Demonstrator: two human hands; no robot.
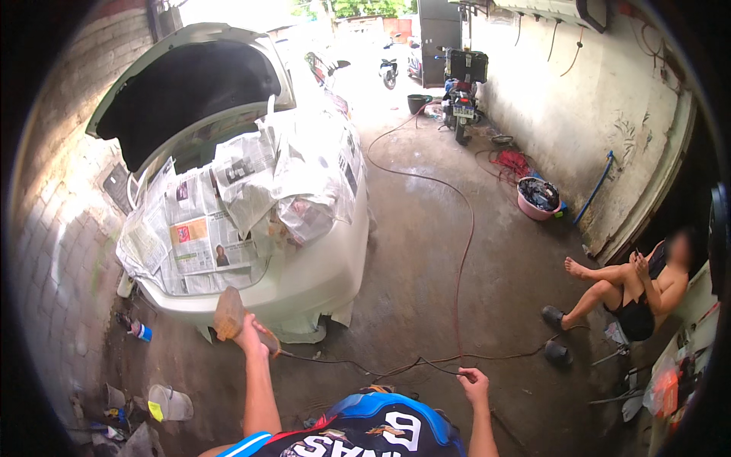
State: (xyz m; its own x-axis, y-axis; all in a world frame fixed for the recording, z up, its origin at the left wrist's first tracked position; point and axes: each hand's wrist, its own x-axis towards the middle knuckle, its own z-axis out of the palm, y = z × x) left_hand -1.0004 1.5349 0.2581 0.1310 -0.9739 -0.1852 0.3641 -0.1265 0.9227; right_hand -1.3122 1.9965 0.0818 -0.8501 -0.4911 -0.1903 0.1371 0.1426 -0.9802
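The person's left hand (pixel 250 335) is closed around a worn, orange-brown, elongated power tool (pixel 228 314), with the fingers partly hidden by the grip. The tool is located in front of the near end of a white, rounded car body (pixel 320 282), its broad end pointing up and away from the wearer; whether it touches the panel cannot be confirmed from this angle. A thin, dark, flexible cord (pixel 346 361) leaves the rear of the tool and runs across the grey concrete floor (pixel 411 251) toward the right. The right hand (pixel 475 382) pinches a dark length of cord between thumb and fingertips, well apart from the tool; this grip probably serves to control slack and hold the line away from the feet. A long, reddish-brown hose (pixel 471 221) curves over the floor to a point near the right hand; whether the two lines join there cannot be told. Overlapping printed newspaper sheets (pixel 202 228) cover the upper part of the car body, presumably as masking against dust or overspray, while the lower panel is exposed. The raised panel with a dark underside (pixel 190 84) stands open behind the sheets, so the paper can extend up to the opening's edge.
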